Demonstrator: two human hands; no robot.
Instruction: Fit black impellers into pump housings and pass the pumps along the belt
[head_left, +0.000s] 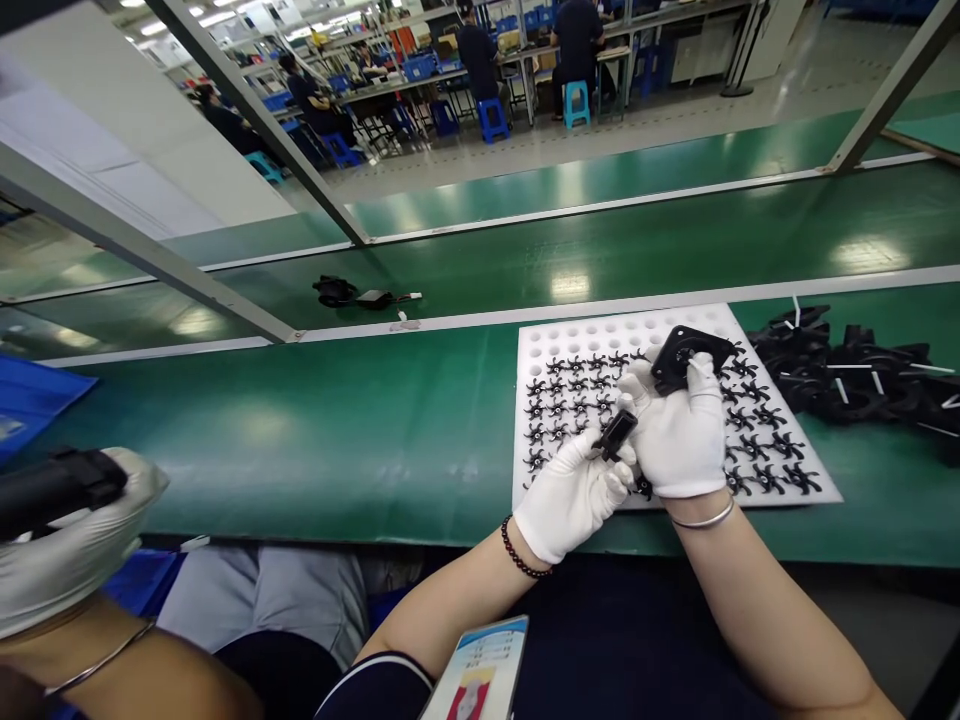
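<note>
My left hand point(570, 495), in a white glove, is closed in a pinch on a small black connector point(616, 435). My right hand point(679, 435), also gloved, grips a black square fan housing point(686, 355), tilted up above the tray. Both hands hover close together over the near part of a white foam tray point(817, 490). The tray holds several small black impellers point(570, 385) in round pockets; its far rows are bare holes.
A pile of black housings with white wires point(847, 380) lies right of the tray on the green belt point(337, 430). A co-worker's gloved hand point(67, 545) holds a black object at the left edge. Black parts point(352, 295) lie on the far belt. A blue bin point(30, 400) sits left.
</note>
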